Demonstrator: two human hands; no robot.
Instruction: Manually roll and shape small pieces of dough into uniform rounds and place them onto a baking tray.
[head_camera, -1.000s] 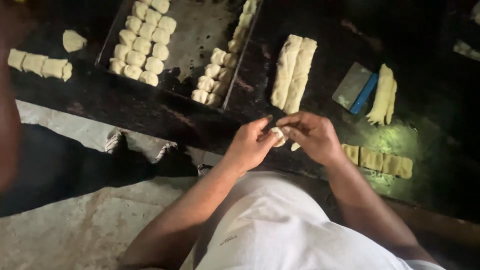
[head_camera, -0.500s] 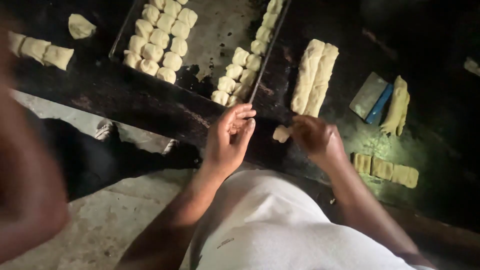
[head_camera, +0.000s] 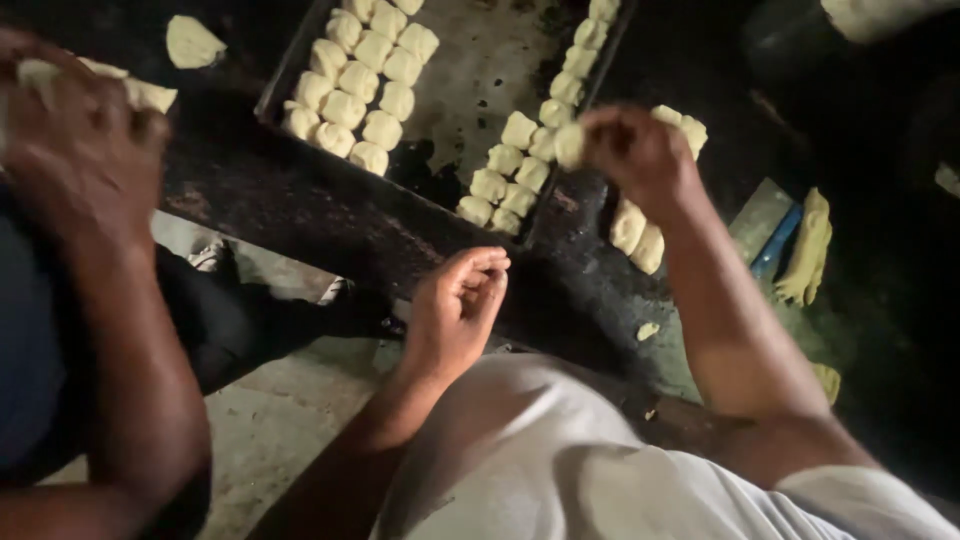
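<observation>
My right hand (head_camera: 635, 155) is raised over the dark table and pinches a small pale dough piece (head_camera: 570, 145) at the right edge of a black baking tray (head_camera: 470, 75). Rows of similar dough pieces (head_camera: 360, 75) fill the tray's left side, and another column (head_camera: 520, 165) runs along its right side. My left hand (head_camera: 460, 305) hovers at the table's near edge, fingers loosely curled with nothing in them. A long roll of dough (head_camera: 640, 235) lies partly hidden behind my right wrist.
Another person's arm and hand (head_camera: 85, 140) work dough at the far left. A blue-handled scraper (head_camera: 775, 235) and a dough strip (head_camera: 810, 250) lie on the right. A loose dough lump (head_camera: 192, 42) sits at top left. Concrete floor (head_camera: 270, 420) shows below the table.
My right hand has lifted the dough piece from the table front up to the tray's right edge. My left hand dropped back toward the near edge. The other person's arm came further in.
</observation>
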